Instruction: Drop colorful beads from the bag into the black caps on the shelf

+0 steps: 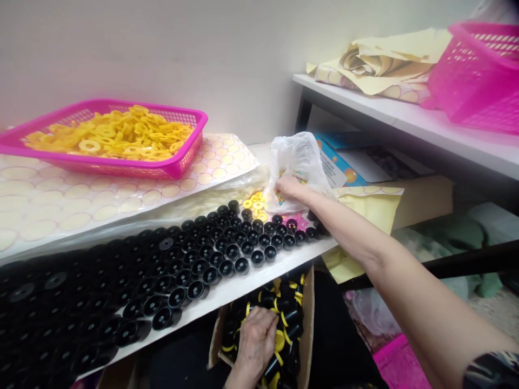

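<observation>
1. Two bare hands are at work, well apart: the right hand (290, 186) reaches into the white plastic bag (298, 146), while the left hand (256, 332) is down at the cardboard box (309, 329).
2. The right grip is bunched among small multicoloured beads (280, 196); its fingertips are hidden, so I cannot tell whether it pinches any. The bag's mouth gapes toward the person, probably so the beads can be reached easily.
3. The left grip is curled, knuckles up, over black-and-yellow pieces (292, 317) in the box. Whether it holds one cannot be told. The box sits just below the surface (243, 284), likely so pieces need travel little.
4. Black cups (241, 265) stand in close rows along the surface, most with openings up, presumably to keep each accessible.
5. Loose yellow rings (255, 203) and pink bits (299, 220) lie beside the bag, within easy reach.
6. A pink basket (176, 168) heaped with more rings rests on a circle-patterned sheet (227, 162) behind the cups, perhaps as a reserve.
</observation>
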Tool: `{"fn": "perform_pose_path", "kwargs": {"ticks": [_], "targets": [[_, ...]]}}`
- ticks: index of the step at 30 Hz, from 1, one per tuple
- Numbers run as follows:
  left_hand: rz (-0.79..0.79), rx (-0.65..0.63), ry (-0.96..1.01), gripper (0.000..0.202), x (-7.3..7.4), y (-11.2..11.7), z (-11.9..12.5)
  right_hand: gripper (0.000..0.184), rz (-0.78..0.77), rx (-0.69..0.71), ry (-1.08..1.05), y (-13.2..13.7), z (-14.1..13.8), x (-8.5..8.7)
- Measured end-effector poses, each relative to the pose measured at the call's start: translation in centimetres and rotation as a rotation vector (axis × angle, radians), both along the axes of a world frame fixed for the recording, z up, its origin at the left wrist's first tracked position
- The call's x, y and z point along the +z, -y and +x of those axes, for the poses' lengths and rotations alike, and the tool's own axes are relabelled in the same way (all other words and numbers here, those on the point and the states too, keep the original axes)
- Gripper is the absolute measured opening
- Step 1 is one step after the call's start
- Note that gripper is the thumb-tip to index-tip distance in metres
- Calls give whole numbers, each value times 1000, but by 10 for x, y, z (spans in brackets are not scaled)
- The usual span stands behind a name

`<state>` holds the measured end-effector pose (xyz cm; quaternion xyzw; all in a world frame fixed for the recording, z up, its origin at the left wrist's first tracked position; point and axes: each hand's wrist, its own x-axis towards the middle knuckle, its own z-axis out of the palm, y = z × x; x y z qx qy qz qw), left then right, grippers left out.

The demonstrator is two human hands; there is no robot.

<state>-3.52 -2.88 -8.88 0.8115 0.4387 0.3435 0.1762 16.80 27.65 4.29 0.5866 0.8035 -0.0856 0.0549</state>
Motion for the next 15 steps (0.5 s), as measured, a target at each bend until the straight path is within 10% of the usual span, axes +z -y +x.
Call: {"fn": "perform_pose_path", "kwargs": {"ticks": [15], "targets": [[-7,5,-81,20,-10,2,-3,29,-34,-57,-623,15,36,-1]]}}
